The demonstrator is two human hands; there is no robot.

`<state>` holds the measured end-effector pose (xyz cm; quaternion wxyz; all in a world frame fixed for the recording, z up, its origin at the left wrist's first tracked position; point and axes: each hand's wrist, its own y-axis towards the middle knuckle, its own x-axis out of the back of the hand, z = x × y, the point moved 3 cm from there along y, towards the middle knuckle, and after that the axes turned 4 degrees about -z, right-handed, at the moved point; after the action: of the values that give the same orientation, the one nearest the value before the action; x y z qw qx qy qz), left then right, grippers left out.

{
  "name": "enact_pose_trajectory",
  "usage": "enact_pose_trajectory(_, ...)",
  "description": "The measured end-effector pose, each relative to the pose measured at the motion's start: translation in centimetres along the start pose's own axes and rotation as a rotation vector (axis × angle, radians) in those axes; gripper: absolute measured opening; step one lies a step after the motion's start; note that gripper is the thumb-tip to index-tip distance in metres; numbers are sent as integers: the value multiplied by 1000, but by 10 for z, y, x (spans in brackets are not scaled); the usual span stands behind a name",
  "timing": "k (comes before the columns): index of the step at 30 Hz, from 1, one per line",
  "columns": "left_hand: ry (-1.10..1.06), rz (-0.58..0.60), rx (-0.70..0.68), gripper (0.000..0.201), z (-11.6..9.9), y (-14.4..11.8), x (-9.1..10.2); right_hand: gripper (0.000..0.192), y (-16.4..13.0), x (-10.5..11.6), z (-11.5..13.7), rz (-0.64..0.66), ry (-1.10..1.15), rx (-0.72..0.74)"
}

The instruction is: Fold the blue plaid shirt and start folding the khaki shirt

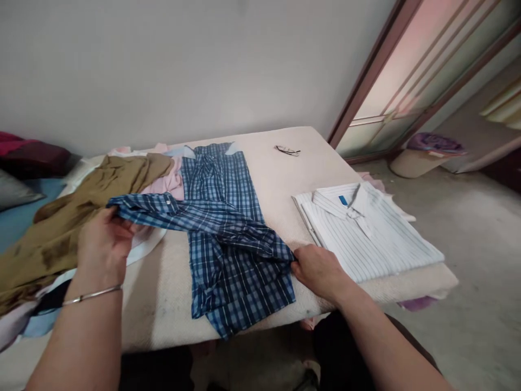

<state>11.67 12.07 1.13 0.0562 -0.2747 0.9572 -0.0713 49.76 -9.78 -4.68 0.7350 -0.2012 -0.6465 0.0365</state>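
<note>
A blue plaid shirt (pixel 228 239) is lying lengthwise on the cream padded counter (pixel 285 174), one sleeve folded across its middle. The left hand (pixel 103 241) is pinching that sleeve's cuff, while the right hand (pixel 319 269) is gripping the shirt's right edge, fingers closed on the cloth. A folded white striped shirt (pixel 366 231) is sitting just beside the right hand. A heap of clothes (pixel 81 217), olive and pink, is spilling past the left edge, its lower layers hidden. Far back, a basket (pixel 423 157) is holding what may be purple fabric.
</note>
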Motion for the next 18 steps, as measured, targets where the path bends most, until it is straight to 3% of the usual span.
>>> enact_pose_trajectory(3, -168, 45, -7, 24, -1, 3, 8, 27, -3, -4, -2, 59, -15, -27)
enact_pose_trajectory(9, -187, 59, 59, 27, 0, -6, 3, 29, -2, -3, 15, -59, -51, 38)
enact_pose_trajectory(12, -171, 70, 39, 22, -2, -8, 2, 29, -1, -4, 12, -37, -64, 55)
enact_pose_trajectory(18, -26, -58, 32, 17, -1, -5, 9, 24, 0, -2, -4, 86, -84, -4)
